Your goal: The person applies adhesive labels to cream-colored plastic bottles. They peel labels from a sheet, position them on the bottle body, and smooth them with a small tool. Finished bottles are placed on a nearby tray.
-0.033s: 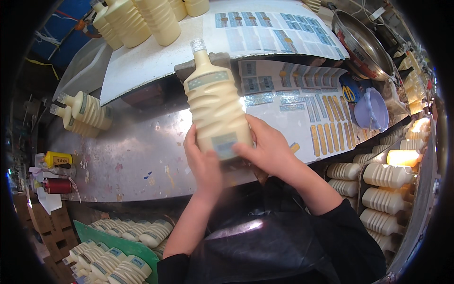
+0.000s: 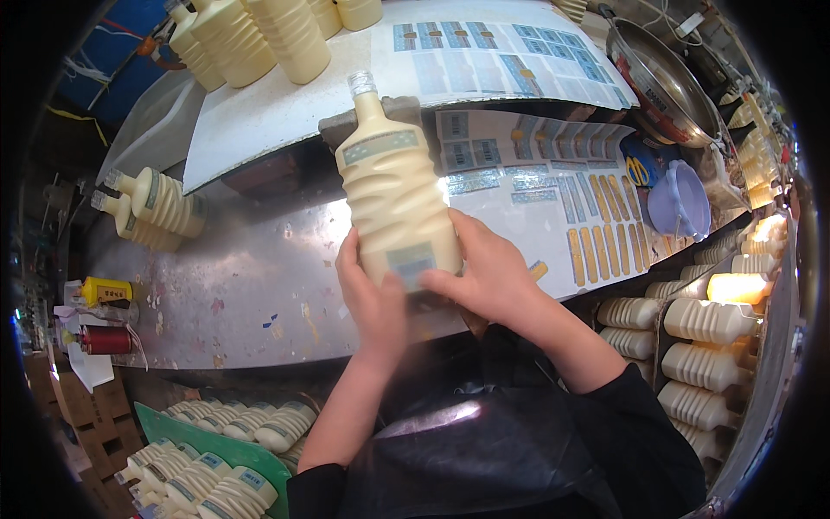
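A cream bottle (image 2: 393, 199) with a wavy body and a clear-topped neck lies tilted before me, its neck pointing away against a grey block (image 2: 402, 111). Around its lower left side curls my left hand (image 2: 376, 303), the thumb blurred near the base. My right hand (image 2: 488, 268) grips the lower right side, its thumb over the bottom edge. Between the thumbs sits a blue-grey label (image 2: 411, 262), partly covered. A patterned band label (image 2: 380, 147) crosses the bottle's shoulder.
Blue label strips (image 2: 566, 138) and gold strips (image 2: 612, 255) lie in rows at right, beside a lilac basket (image 2: 679, 201). Two bottles (image 2: 160, 203) lean at left near a red thread spool (image 2: 105, 339). Bottles fill a green crate (image 2: 216, 438) and a rack (image 2: 705, 363).
My right thumb has shifted slightly left and down along the label's lower part. The bottle stays in place.
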`<action>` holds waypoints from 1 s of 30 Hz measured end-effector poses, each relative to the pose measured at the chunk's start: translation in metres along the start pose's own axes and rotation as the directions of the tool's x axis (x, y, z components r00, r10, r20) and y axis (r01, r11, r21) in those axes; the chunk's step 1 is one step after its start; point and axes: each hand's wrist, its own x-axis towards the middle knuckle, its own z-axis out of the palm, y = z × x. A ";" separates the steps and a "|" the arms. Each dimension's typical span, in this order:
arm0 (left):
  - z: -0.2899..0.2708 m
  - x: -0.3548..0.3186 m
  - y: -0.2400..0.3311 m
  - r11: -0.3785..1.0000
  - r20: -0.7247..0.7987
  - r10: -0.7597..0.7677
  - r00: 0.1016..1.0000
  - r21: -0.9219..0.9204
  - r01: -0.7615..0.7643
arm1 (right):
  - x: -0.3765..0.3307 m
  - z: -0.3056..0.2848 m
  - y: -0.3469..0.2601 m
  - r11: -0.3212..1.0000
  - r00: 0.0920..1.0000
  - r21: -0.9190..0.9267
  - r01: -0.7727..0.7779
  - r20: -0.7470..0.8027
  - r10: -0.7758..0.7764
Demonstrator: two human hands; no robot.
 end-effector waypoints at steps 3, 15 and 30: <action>-0.002 -0.002 0.002 0.997 0.023 -0.017 1.000 -0.073 0.018 | 0.004 -0.007 0.005 0.999 0.994 0.042 -0.031 0.104 0.026; 0.006 0.004 0.011 0.989 -0.039 -0.002 0.999 0.147 0.008 | 0.003 -0.001 0.004 0.996 0.997 -0.070 -0.046 0.056 0.050; 0.008 0.011 0.012 0.996 -0.074 -0.048 0.996 0.072 0.053 | 0.006 -0.001 0.001 0.996 0.995 -0.020 -0.082 0.055 0.083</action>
